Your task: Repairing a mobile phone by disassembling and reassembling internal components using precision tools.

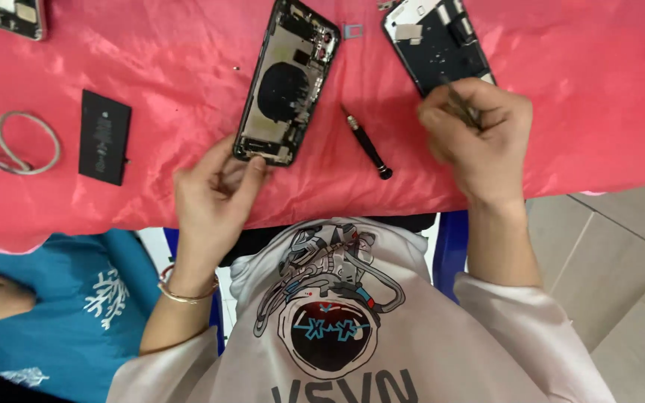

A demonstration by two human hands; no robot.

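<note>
An opened phone body point(287, 82) with its insides showing lies on the pink cloth point(561, 112). My left hand point(214, 198) grips its near bottom corner with thumb and fingers. My right hand point(478, 138) is shut on thin metal tweezers point(460, 103), whose tip points up toward a detached phone screen panel point(434, 41) lying face down just beyond the hand. A small black screwdriver point(367, 142) lies loose on the cloth between my two hands.
A black flat battery point(104, 136) lies at the left, beside a looped grey cable point(27, 142). A small grey card tray point(352, 30) sits between the two phone parts. Another phone part point(9, 16) lies top left. A person in a blue shirt point(54, 313) sits to my left.
</note>
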